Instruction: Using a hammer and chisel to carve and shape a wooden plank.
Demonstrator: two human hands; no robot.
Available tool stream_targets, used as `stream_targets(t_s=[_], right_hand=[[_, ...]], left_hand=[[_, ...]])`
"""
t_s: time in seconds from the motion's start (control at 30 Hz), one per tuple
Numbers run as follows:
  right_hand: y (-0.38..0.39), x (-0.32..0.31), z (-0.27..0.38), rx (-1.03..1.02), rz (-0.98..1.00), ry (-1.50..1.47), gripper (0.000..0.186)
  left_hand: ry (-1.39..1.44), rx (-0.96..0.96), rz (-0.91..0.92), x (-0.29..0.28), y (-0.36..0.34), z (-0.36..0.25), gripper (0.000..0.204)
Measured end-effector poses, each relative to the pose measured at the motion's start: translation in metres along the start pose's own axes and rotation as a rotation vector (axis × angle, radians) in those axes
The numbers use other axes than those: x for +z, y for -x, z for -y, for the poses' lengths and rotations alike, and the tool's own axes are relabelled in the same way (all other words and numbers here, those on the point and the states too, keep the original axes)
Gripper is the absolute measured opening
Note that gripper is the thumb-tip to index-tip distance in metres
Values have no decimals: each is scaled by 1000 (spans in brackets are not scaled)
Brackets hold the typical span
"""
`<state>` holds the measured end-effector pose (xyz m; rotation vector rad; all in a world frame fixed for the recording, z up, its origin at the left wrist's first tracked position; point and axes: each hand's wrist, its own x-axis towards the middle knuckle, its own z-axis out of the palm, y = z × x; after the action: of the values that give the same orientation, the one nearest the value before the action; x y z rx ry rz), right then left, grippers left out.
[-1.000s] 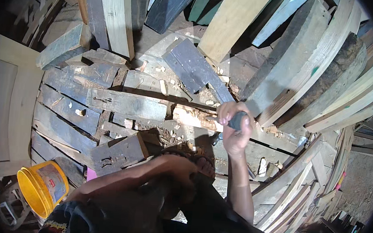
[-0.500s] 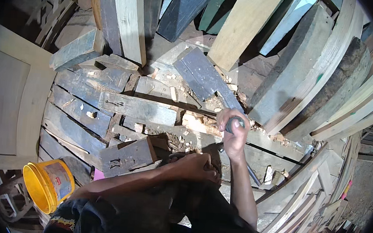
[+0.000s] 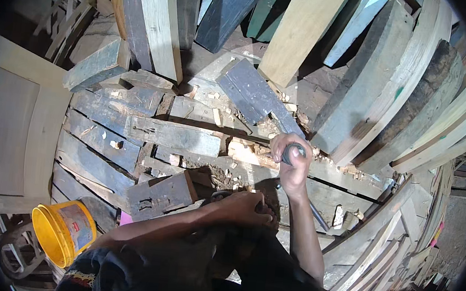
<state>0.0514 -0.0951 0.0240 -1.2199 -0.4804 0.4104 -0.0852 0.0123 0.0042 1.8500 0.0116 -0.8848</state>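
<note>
My right hand point(image 3: 294, 170) is closed round a dark handle point(image 3: 295, 151), whose round end faces up with my thumb at its rim. What the handle belongs to is hidden below my fist. Beside it lies a freshly cut, pale piece of wood point(image 3: 243, 151). My left hand point(image 3: 252, 208) is curled low in front of my body, lower left of the right one, and what it grips, if anything, cannot be made out. A dark rod point(image 3: 315, 214) lies on the boards right of my hands.
Wood chips surround the slatted boards point(image 3: 94, 147). A notched grey block point(image 3: 162, 195) and a weathered plank point(image 3: 173, 135) lie left of my hands, a dark notched board point(image 3: 254, 92) beyond. Thick planks point(image 3: 303, 35) lean at the back. A yellow bucket point(image 3: 50, 235) stands lower left.
My left hand has shifted very slightly. The right hand stays in nearly the same place with the dark handle in it, and the view has moved a little.
</note>
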Motion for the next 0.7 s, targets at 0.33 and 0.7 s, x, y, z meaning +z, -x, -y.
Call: stream_targets(t_s=[0.33,0.7], right_hand=[[-6,6,13,99,78,58,47],[-10,14,23,-16,77,455,60]], left_hand=[[-232,-145,-120,-57,20,-11,50],[-453,271,-340,-130,11,-48,72]])
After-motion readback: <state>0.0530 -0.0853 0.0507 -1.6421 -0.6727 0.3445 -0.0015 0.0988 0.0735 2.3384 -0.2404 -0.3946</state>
